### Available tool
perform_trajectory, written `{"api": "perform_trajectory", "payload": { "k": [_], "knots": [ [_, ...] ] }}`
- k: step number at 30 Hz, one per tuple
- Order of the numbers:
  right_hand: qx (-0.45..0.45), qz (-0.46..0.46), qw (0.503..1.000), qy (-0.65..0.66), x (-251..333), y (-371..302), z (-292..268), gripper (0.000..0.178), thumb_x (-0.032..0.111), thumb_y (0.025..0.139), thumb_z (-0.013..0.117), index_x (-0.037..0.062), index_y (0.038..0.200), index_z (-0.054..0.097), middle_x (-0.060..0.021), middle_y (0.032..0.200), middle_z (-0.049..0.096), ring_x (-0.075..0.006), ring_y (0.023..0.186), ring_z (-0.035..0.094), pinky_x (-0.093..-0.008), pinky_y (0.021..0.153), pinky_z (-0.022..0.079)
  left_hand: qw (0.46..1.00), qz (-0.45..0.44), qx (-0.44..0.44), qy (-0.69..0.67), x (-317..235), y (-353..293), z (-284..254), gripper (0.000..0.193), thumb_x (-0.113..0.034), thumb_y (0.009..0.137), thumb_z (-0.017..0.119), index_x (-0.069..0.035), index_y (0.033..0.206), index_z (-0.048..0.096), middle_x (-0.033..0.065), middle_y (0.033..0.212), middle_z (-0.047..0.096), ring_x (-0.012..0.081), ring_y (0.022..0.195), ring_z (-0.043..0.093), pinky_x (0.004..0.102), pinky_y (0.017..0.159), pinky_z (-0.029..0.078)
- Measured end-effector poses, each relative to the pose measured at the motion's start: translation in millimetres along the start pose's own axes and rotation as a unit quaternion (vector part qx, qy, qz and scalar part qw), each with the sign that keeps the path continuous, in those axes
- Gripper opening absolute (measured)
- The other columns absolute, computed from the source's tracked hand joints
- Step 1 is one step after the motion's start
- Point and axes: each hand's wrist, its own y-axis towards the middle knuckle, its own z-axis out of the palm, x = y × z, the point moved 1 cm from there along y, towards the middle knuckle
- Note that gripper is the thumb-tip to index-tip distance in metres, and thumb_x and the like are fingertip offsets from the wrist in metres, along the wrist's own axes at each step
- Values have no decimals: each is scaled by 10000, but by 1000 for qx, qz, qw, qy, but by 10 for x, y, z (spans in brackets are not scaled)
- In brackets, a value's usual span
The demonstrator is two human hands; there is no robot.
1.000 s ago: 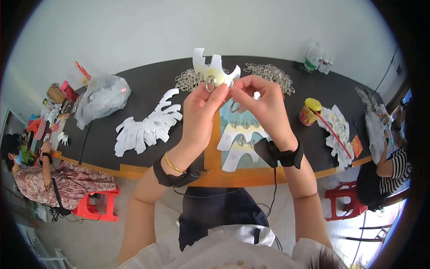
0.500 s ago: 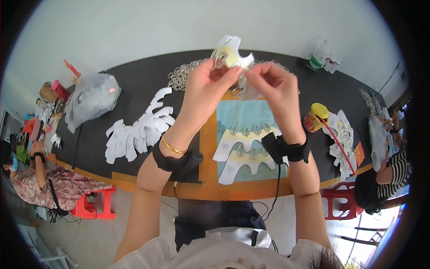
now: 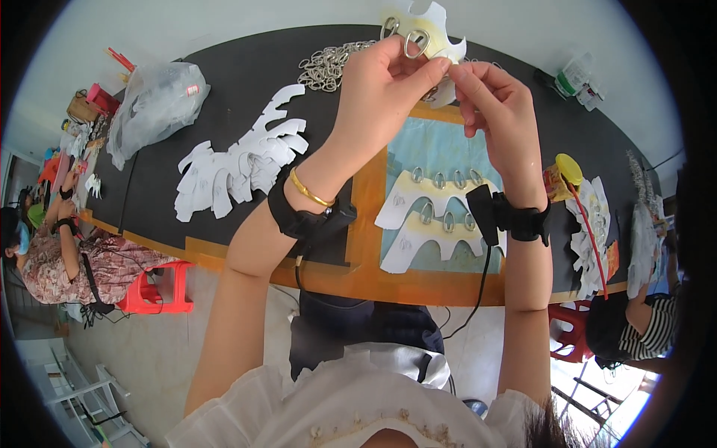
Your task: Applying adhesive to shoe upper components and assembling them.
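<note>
My left hand (image 3: 396, 78) pinches a curved white cut-out piece (image 3: 437, 41) with scalloped edges and yellowish glue. Oval metal rings (image 3: 417, 45) are attached along it. At the piece's lower edge, the thumb and fingers of my right hand (image 3: 499, 104) are closed; a flap hangs partly hidden behind them. Both hands are raised over the far part of the table. Below them, two similar white pieces (image 3: 407, 196) with rings on yellowish bands lie on a blue sheet (image 3: 441, 142) framed by brown tape.
Loose metal rings (image 3: 328, 67) are heaped behind my left hand. White cut-outs (image 3: 239, 168) fan out at left beside a plastic bag (image 3: 153, 112). At right stand a yellow-lidded jar (image 3: 556, 178), a red stick (image 3: 588, 231) and ringed pieces (image 3: 586, 246). People sit at both sides.
The view has shifted, so the table sits higher and further right in it. Both hands still hold the white piece, now tilted with its rings more in sight.
</note>
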Motion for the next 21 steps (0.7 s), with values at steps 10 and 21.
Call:
{"api": "perform_trajectory", "payload": {
  "k": [10,21],
  "knots": [
    [-5,-28,1000,-6,65,-16,-138,245,234,821,658,0,754,621,25,573,528,-27,448,453,-178,431,360,990,-98,68,-69,-107,-2,46,231,-127,865,619,34,1031,607,61,969,650,117,861,603,251,814,462],
    [0,32,999,-18,152,-96,-16,295,282,797,714,19,699,624,22,548,518,-36,412,464,-172,389,347,999,22,-18,29,-187,-82,84,119,-67,815,668,24,873,619,59,834,675,78,757,624,224,680,500]
  ]
}}
